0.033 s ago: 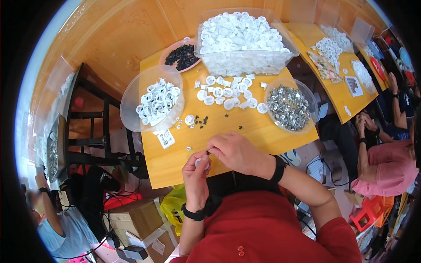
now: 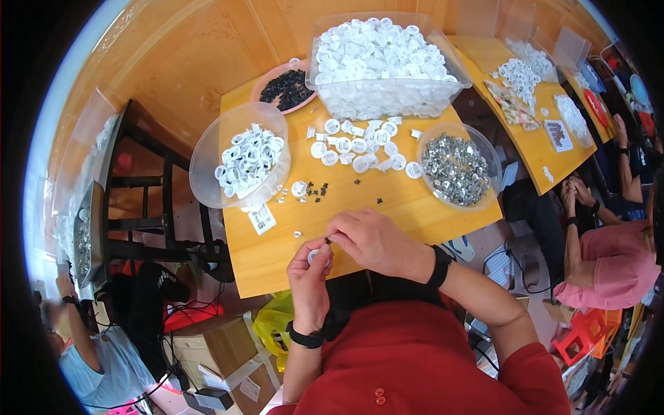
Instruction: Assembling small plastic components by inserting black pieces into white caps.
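Note:
Near the table's front edge, my left hand point(image 2: 309, 287) is closed round a small round white plastic part point(image 2: 315, 256). My right hand point(image 2: 371, 238) meets it from the right, its thumb and forefinger pinching a tiny dark piece point(image 2: 328, 241) at the left fingertips. The fingers partly hide both pieces, so whether they touch is unclear. Beyond my hands lie several small dark cross-shaped pieces point(image 2: 317, 191) and loose white round parts point(image 2: 359, 146). A clear round tub point(image 2: 200, 169) of white parts stands to the left, and a tub of shiny metal pieces point(image 2: 453, 169) to the right.
At the back stands a big clear bin point(image 2: 387, 90) heaped with white parts, beside a pink bowl point(image 2: 259, 90) of black pieces. A white label card point(image 2: 262, 219) lies by the left tub. People sit at work on both sides; a second table point(image 2: 508, 138) is at right.

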Demonstrator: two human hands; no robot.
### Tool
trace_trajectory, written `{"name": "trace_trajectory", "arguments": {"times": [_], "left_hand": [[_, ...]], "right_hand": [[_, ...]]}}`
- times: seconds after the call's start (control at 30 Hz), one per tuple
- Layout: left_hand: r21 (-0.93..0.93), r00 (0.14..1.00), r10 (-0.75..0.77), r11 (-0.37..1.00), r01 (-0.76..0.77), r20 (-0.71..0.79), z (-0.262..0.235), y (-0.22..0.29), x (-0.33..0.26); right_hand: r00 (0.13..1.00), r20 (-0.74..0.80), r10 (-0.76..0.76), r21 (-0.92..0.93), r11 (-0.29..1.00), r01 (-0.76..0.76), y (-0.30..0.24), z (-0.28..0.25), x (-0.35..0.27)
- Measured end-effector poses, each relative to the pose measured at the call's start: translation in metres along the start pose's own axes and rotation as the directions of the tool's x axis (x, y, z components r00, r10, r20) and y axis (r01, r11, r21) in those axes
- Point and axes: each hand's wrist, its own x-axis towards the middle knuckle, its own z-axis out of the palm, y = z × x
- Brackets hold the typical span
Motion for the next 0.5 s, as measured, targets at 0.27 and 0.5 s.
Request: {"name": "trace_trajectory", "arguments": {"times": [0.27,0.5], "left_hand": [[0.062,1.000,-0.012,0.998,0.010,0.022,-0.0052,0.0000,0.0010],[0.020,1.000,-0.027,0.999,0.027,0.002,-0.0032,0.0004,0.0015]], "right_hand": [[0.990,-0.090,0.110,0.126,0.987,-0.098,0.0041,0.0030,-0.0047],[0.990,-0.092,0.111,0.146,0.985,-0.097,0.0040,0.0009,-0.0077]]}}
